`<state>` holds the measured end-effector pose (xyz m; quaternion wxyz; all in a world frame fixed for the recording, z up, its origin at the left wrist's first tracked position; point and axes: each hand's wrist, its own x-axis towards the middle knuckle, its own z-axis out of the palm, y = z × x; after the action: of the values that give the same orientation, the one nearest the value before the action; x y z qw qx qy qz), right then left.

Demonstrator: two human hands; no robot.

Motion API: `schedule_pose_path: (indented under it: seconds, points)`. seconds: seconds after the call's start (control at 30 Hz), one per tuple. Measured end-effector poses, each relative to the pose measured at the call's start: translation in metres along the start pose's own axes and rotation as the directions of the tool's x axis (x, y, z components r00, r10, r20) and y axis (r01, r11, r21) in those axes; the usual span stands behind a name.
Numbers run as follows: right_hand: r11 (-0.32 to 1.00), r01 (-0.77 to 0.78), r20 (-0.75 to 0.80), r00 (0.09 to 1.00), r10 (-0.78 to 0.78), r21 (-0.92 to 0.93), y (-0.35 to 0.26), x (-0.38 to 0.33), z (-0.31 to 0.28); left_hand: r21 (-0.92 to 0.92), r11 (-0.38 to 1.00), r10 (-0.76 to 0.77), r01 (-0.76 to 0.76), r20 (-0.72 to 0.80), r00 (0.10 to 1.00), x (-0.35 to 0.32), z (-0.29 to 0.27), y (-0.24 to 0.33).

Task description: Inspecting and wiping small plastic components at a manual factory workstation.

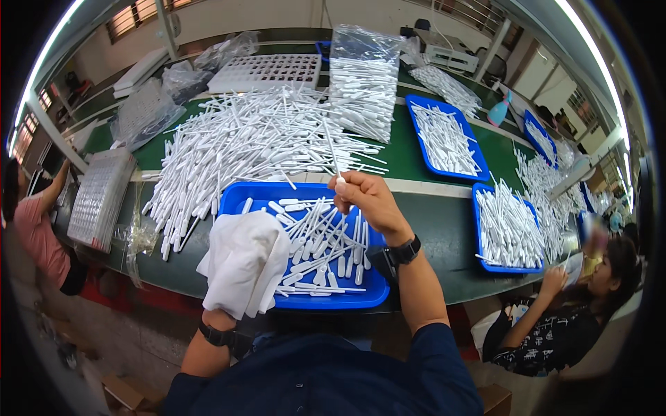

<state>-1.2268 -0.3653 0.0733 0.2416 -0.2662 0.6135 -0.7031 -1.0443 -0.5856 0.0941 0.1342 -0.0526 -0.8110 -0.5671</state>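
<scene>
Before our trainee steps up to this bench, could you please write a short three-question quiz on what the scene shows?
1. What does the right hand pinch?
2. True or false: the left hand is fully uncovered.
3. Where does most of the loose pipette pile lie relative to the nearest blue tray: (a) beneath it, (b) beyond it, (c) inside it?

Key:
1. A white plastic transfer pipette.
2. False; a white cloth covers it.
3. b.
</scene>
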Motion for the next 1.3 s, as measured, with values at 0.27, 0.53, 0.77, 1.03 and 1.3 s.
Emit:
schedule_pose_path:
  seconds: [0.27, 0.53, 0.77, 1.03, 1.3]
  points:
    - [0.987, -0.109, 0.222, 0.966, 0.133, -0.12, -0.027, -0.034, 0.073, -0.353, 0.905, -0.265, 0.238, -0.029, 0.964, 0.002, 0.002, -0.016]
    - [0.934, -0.211, 0.235, 0.93, 0.283, -0.288, -0.006, -0.054, 0.103, 0.482, 0.827, 0.328, -0.289, 0.004, 0.945, 0.007, -0.006, -0.015]
    - [0.795, -0.004, 0.115, 0.989, 0.093, -0.606, -0.002, -0.06, 0.116, 0.485, 0.802, 0.358, -0.349, 0.077, 0.931, 0.014, 0.017, -0.021]
    - [0.806, 0.022, 0.196, 0.973, 0.117, -0.591, -0.001, -0.068, 0.123, -0.508, 0.856, -0.109, 0.096, 0.005, 0.994, 0.005, 0.033, -0.037]
    - [0.85, -0.166, 0.038, 0.976, 0.213, -0.5, -0.035, -0.065, 0.112, 0.173, 0.957, 0.248, -0.235, -0.057, 0.967, -0.008, 0.019, -0.052]
